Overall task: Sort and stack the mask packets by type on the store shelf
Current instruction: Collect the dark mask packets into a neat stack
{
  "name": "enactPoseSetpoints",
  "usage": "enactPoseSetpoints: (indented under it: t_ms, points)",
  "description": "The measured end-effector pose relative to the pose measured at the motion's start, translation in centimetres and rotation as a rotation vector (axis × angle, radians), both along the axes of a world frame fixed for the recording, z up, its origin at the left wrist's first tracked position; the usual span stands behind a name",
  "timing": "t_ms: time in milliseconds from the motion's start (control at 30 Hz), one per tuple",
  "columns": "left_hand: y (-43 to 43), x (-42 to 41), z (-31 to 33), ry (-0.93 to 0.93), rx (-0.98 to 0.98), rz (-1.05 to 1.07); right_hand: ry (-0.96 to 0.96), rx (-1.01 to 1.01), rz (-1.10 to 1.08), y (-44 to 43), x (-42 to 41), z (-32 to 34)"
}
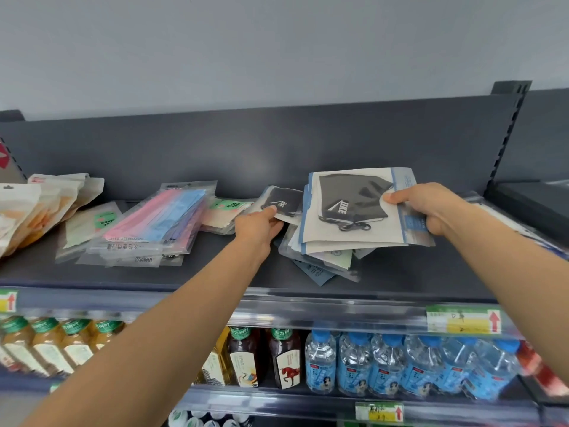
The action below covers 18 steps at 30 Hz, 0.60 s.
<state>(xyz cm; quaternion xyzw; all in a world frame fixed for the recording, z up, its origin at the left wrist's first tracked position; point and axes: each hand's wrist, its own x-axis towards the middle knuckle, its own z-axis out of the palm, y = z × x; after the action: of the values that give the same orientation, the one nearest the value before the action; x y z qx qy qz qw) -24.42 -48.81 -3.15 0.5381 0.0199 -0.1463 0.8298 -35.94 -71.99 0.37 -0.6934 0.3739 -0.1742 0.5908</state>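
Separately: left hand (258, 224) pinches small packet (284, 203), right hand (431, 208) large packet (351, 208).

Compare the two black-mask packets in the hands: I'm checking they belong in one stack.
The right packet, gripped by the right hand, tops a fanned bundle; the left packet, pinched by the left hand, sits partly behind it. The right packet has blue edging; the left packet shows none. Both hold a black mask with the same logo.

"UKE" on large packet (354, 208), small packet (284, 204); "MASK" on green-label packet (104, 221)
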Motion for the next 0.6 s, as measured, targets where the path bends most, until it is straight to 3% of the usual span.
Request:
enactPoseSetpoints:
  t_ms: [267,467,600]
  points:
    - [-1.7,-0.5,0.8,0.136,0.021,0.16,0.007,-0.008,0.038,-0.6,0.1,0.0]
    - [-1.6,-1.0,2.0,-0.104,0.13,0.185,-0.008,-0.003,0.058,-1.2,0.0,0.1]
    - [0.4,0.1,3.7,-0.32,0.102,0.381,-0.051,-0.005,0.107,-1.2,0.4,0.2]
